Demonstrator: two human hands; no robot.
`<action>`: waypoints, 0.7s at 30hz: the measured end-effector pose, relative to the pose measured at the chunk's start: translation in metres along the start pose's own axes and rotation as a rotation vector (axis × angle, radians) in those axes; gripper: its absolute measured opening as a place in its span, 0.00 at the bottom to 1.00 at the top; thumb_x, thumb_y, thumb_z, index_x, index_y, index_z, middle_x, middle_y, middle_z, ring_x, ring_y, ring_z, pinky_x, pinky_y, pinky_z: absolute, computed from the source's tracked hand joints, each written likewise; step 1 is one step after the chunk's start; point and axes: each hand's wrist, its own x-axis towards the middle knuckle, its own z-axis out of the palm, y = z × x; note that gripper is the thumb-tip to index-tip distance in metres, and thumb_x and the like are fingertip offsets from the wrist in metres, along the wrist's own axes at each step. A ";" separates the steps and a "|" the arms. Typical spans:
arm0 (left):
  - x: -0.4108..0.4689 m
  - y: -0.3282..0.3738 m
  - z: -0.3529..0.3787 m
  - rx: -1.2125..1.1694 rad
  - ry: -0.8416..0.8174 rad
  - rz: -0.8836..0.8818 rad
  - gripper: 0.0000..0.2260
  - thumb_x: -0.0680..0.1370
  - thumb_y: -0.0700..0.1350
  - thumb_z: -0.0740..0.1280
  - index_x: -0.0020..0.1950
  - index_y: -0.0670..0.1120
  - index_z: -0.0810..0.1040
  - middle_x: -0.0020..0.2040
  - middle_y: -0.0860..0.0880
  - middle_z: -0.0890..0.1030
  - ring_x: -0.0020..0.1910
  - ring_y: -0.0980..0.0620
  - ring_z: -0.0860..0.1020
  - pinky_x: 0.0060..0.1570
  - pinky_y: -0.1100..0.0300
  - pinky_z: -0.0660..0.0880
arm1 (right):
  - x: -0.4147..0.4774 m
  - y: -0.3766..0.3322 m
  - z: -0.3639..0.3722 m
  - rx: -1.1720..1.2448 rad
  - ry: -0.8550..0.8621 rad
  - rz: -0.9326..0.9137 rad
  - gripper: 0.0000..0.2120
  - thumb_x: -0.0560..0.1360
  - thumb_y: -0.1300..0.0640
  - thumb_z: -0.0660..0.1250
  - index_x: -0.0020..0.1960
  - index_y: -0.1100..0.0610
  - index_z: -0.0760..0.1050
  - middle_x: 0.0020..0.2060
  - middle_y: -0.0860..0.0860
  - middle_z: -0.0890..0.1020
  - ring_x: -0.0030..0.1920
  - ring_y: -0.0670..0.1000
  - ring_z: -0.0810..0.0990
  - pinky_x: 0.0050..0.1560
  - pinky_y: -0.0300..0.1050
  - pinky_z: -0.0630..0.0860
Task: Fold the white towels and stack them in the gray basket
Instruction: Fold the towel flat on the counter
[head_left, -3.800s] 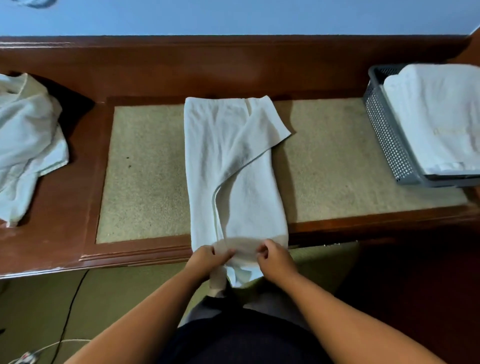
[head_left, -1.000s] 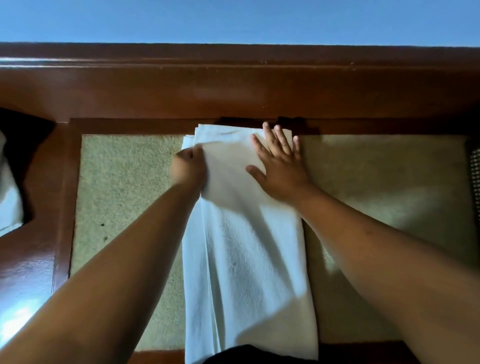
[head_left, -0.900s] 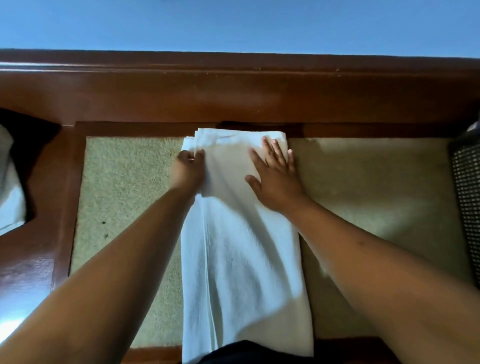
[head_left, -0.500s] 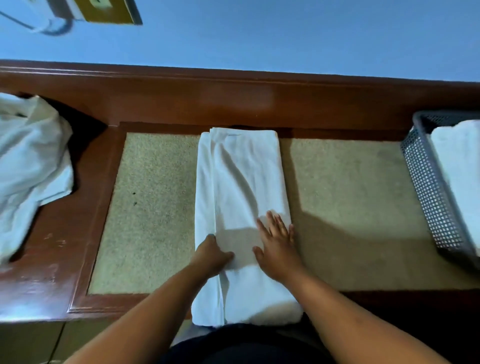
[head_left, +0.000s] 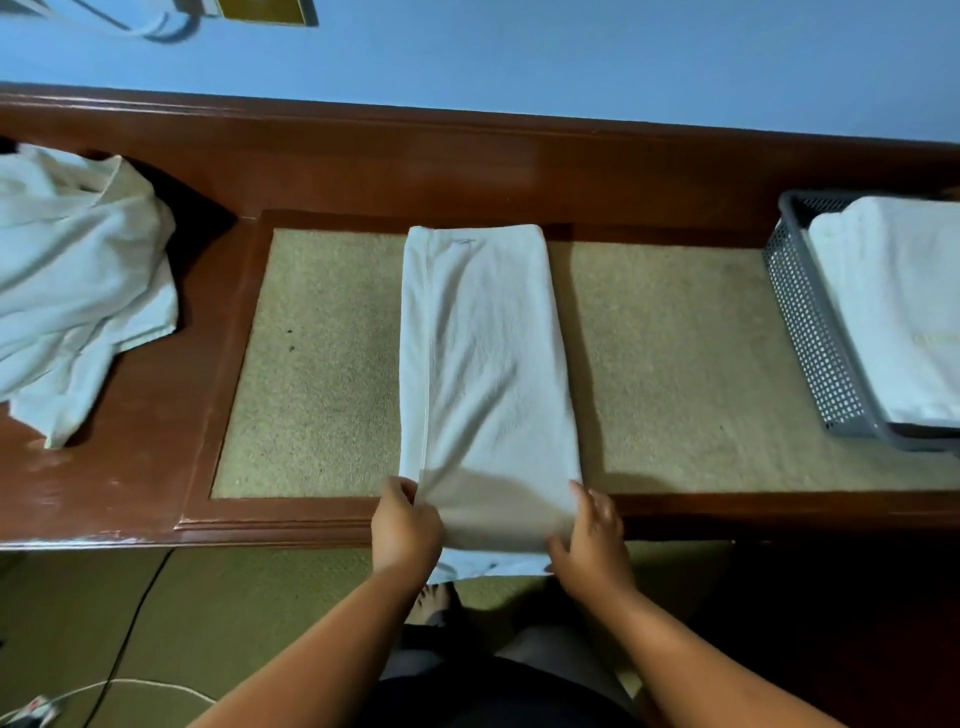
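the folded towel (head_left: 485, 364) is soft matt white cloth. the surface (head_left: 130, 467) is glossy red-brown wood with a rough beige inlay (head_left: 311, 374). the basket (head_left: 810, 332) is gray perforated plastic.

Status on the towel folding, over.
Left hand and right hand hold towel by near corners. Towel folded long, not yet in basket. Nothing between towel and basket.

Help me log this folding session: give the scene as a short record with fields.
in work: folded towel, lengthwise on the tan mat, near end over the wooden table edge
left hand: grips its near left corner
right hand: grips its near right corner
gray basket: at the right, holds stacked towels
waiting: crumpled towels, at the left on the table
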 end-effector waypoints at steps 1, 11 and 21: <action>-0.002 -0.006 0.002 -0.020 0.082 0.017 0.06 0.77 0.37 0.61 0.52 0.45 0.70 0.49 0.47 0.76 0.47 0.44 0.77 0.43 0.52 0.74 | -0.004 -0.002 0.002 0.074 0.073 0.061 0.34 0.73 0.53 0.71 0.75 0.56 0.62 0.72 0.59 0.63 0.69 0.61 0.66 0.65 0.52 0.68; -0.007 -0.057 0.030 -0.555 0.059 -0.395 0.48 0.64 0.46 0.85 0.73 0.43 0.56 0.65 0.43 0.68 0.62 0.45 0.72 0.65 0.55 0.70 | 0.014 0.012 0.036 0.712 -0.030 0.494 0.20 0.65 0.47 0.81 0.50 0.55 0.80 0.44 0.49 0.84 0.44 0.50 0.83 0.42 0.43 0.77; -0.036 -0.122 0.000 0.020 -0.382 -0.182 0.15 0.71 0.52 0.78 0.52 0.46 0.81 0.46 0.48 0.85 0.44 0.49 0.84 0.44 0.54 0.81 | -0.036 0.050 0.043 0.660 -0.407 0.381 0.15 0.72 0.48 0.76 0.54 0.56 0.81 0.46 0.51 0.87 0.46 0.51 0.86 0.52 0.48 0.81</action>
